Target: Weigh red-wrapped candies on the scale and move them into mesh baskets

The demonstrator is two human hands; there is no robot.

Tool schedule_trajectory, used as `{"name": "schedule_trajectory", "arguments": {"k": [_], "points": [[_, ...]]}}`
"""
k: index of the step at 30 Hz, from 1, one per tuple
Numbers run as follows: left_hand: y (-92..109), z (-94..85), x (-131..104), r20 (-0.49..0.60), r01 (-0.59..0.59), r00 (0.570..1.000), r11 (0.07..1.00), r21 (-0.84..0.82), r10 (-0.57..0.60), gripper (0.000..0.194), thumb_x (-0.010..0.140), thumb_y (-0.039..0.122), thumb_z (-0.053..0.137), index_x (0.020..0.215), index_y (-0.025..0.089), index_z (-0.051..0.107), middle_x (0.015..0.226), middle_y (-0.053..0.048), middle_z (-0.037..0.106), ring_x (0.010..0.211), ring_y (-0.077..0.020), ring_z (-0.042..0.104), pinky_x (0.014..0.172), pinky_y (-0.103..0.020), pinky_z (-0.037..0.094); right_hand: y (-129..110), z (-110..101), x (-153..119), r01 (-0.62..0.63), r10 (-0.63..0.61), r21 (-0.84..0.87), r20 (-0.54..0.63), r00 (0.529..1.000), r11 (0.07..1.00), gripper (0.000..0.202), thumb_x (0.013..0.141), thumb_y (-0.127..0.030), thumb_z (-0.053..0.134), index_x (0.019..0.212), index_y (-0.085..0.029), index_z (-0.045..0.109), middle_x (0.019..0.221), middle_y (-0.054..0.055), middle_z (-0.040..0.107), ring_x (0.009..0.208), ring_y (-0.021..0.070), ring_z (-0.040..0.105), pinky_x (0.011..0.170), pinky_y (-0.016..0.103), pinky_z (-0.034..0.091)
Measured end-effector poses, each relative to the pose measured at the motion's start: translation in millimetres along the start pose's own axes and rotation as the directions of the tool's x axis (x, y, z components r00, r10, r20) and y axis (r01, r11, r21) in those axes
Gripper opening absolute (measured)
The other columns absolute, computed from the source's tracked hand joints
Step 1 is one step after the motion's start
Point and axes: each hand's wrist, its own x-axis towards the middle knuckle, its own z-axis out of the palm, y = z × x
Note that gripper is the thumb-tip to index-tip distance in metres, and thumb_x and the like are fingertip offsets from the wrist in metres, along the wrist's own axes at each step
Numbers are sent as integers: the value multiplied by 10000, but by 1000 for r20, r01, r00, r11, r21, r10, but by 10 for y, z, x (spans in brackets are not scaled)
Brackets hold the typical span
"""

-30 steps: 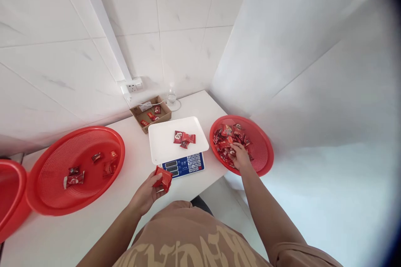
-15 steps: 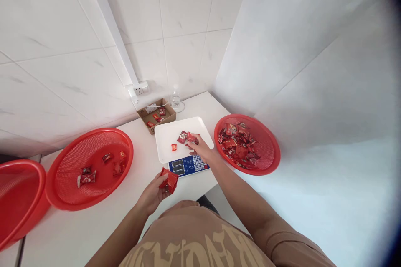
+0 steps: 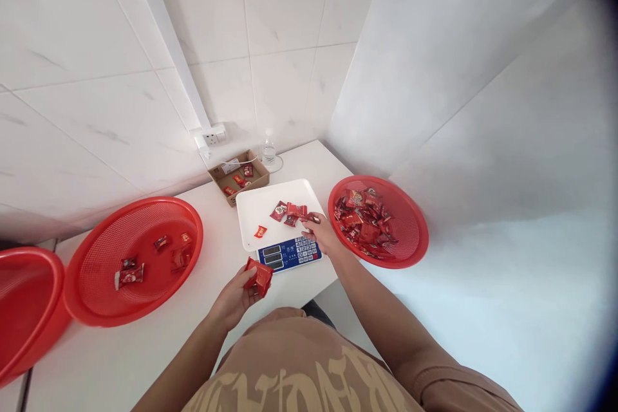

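While the left hand (image 3: pixel 236 296) stays low at the near edge of the counter (image 3: pixel 145 360), its fingers are curled shut round a small red pouch (image 3: pixel 261 275). The right hand (image 3: pixel 322 235) rests at the right edge of the white scale tray (image 3: pixel 255 209), fingers loosely bent; whether it pinches a sweet I cannot tell. To do this well, I judge, drop sweets one at a time onto bare tray, clear of the rim, and keep the wrist off the pan so the reading holds true. Red glossy wrapped sweets (image 3: pixel 290 211) lie clustered mid-tray, one stray sweet (image 3: pixel 261 231) apart to the left. A full red basket (image 3: pixel 415 219) sits right.
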Motion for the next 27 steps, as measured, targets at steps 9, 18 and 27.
{"name": "schedule_trajectory", "arguments": {"k": [9,18,27], "points": [[-52,-25,-20,-28,27,999,999,-22,-28,217,821,304,558,1003,187,531,910,-61,640,706,-129,603,672,-255,489,88,-31,77,-26,29,59,-53,998,998,139,774,-277,608,879,-230,530,1003,28,642,890,141,641,712,268,579],[-47,-14,15,2,24,1000,1000,-19,-24,261,805,310,578,1036,205,516,944,-54,641,751,-134,610,693,-257,488,84,33,5,-10,-13,125,183,983,992,168,779,-268,629,925,-227,556,1041,28,654,967,134,636,839,289,547],[-38,-12,-24,-40,21,999,1000,-21,-21,208,826,301,548,993,178,529,930,-66,642,737,-136,611,690,-262,494,67,-76,42,65,-78,157,83,993,985,173,743,-285,660,864,-238,547,951,-17,662,894,122,647,794,275,542]]}}
